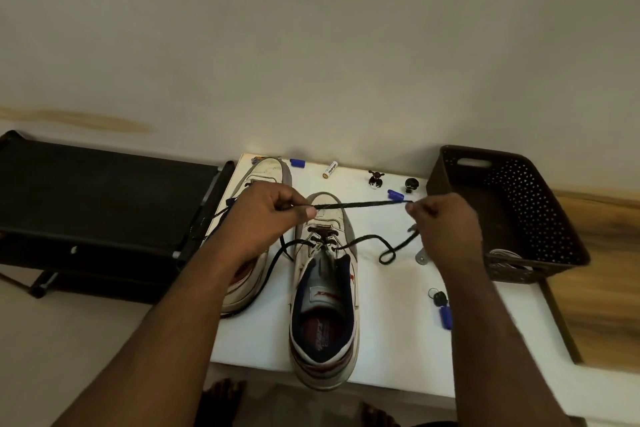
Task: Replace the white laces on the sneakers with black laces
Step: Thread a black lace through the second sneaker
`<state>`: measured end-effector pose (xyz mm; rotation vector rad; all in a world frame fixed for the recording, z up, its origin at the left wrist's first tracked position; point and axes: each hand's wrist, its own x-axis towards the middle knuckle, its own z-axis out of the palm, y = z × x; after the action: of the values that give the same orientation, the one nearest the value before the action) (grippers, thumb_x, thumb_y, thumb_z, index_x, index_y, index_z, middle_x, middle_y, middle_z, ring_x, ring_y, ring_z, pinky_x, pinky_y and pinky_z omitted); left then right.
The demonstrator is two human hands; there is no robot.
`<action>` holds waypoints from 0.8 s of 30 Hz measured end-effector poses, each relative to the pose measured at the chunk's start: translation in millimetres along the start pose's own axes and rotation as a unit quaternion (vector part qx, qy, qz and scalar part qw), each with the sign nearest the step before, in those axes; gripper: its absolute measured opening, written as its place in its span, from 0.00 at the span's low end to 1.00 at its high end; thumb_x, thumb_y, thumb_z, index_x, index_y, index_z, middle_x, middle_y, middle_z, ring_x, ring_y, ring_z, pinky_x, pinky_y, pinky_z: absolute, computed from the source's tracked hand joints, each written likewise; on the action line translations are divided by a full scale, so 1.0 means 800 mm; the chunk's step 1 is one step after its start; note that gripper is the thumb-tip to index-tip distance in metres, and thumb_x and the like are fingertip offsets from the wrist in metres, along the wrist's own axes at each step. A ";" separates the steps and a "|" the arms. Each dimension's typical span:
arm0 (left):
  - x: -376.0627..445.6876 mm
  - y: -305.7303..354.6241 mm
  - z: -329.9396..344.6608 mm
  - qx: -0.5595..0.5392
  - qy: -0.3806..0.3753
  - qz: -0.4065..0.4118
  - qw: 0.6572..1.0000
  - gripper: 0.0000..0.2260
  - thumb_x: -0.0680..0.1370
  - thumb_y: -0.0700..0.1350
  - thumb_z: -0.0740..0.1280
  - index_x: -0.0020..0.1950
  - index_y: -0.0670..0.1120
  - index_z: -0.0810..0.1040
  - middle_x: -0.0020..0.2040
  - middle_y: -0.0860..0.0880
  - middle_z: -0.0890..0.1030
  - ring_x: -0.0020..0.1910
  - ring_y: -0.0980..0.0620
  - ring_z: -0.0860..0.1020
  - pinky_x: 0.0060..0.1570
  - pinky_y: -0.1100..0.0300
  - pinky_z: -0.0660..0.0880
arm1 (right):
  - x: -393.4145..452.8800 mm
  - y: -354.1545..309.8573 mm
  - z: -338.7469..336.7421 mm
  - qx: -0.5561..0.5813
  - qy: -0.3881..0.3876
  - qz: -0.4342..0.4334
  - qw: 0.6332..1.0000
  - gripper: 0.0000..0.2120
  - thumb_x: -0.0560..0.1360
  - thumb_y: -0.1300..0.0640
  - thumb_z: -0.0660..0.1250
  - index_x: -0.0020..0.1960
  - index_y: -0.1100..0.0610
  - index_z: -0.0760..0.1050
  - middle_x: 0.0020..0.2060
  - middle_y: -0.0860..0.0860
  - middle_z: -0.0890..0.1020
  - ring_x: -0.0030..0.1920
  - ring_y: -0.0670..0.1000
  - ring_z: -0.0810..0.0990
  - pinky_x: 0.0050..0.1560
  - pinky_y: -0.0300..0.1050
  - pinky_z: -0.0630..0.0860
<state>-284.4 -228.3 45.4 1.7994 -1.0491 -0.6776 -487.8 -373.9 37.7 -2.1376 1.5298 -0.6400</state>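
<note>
Nearest the camera, the right-hand sneaker (pixel 323 291) is sitting heel-first on the white table (pixel 391 350), its lowest eyelets already carrying a black lace (pixel 363 205). Both hands are pinching that lace taut above the toe: left hand (pixel 266 215) at 9 o'clock, right hand (pixel 443 218) at 3 o'clock (fingers curled tight). Lacing looks barely begun; next, an end needs feeding through the following eyelet. The other sneaker (pixel 258 204) is lying at 10 o'clock.

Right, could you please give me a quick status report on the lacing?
Both hands pinching: left hand and right hand stretch the black lace taut. Near sneaker laced through lowest eyelets only. Blue cap and keys nearby, nothing blocking.
</note>
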 end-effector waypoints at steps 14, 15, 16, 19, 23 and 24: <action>-0.009 0.002 0.013 0.029 -0.056 -0.055 0.996 0.04 0.72 0.46 0.75 0.39 0.46 0.84 0.34 0.48 0.83 0.30 0.56 0.78 0.31 0.63 0.75 | -0.029 -0.042 0.040 0.054 -0.209 -0.108 0.971 0.19 0.71 0.52 0.74 0.60 0.43 0.78 0.57 0.39 0.79 0.61 0.41 0.74 0.65 0.46 0.68; -0.009 0.004 0.017 0.032 -0.064 -0.058 0.996 0.05 0.72 0.46 0.75 0.38 0.46 0.84 0.33 0.48 0.83 0.29 0.56 0.77 0.29 0.63 0.74 | -0.033 -0.048 0.043 0.121 -0.246 -0.108 0.956 0.22 0.71 0.56 0.74 0.64 0.45 0.76 0.57 0.40 0.79 0.60 0.40 0.75 0.62 0.39 0.70; -0.008 0.006 0.020 0.028 -0.065 -0.063 0.995 0.05 0.72 0.46 0.75 0.38 0.47 0.84 0.32 0.48 0.83 0.28 0.55 0.77 0.29 0.62 0.74 | -0.036 -0.052 0.046 0.180 -0.273 -0.106 0.939 0.21 0.72 0.59 0.73 0.63 0.49 0.77 0.54 0.42 0.81 0.55 0.39 0.78 0.57 0.34 0.74; -0.013 0.009 0.021 0.016 -0.018 -0.108 0.994 0.12 0.72 0.55 0.74 0.42 0.47 0.84 0.37 0.49 0.83 0.35 0.53 0.81 0.36 0.57 0.78 | -0.037 -0.051 0.052 0.218 -0.218 -0.102 0.946 0.08 0.73 0.63 0.71 0.51 0.56 0.83 0.40 0.45 0.84 0.40 0.38 0.81 0.43 0.29 0.75; -0.058 0.006 0.039 0.100 -0.050 -0.185 0.976 0.18 0.71 0.56 0.73 0.58 0.53 0.77 0.54 0.52 0.77 0.52 0.51 0.77 0.49 0.57 0.76 | -0.032 -0.043 0.054 0.179 -0.169 -0.063 0.967 0.07 0.75 0.60 0.69 0.52 0.56 0.83 0.43 0.47 0.83 0.44 0.42 0.79 0.45 0.32 0.73; -0.066 0.005 0.050 0.133 -0.052 -0.189 0.972 0.18 0.72 0.51 0.72 0.61 0.52 0.76 0.54 0.50 0.78 0.51 0.49 0.78 0.50 0.56 0.77 | -0.033 -0.044 0.055 0.158 -0.184 -0.065 0.968 0.06 0.74 0.59 0.70 0.51 0.57 0.83 0.42 0.48 0.83 0.41 0.42 0.79 0.43 0.33 0.72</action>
<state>-343.2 -200.2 32.9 2.2503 -0.9048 -0.9018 -442.8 -335.2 19.9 -1.9849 1.0238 -0.4581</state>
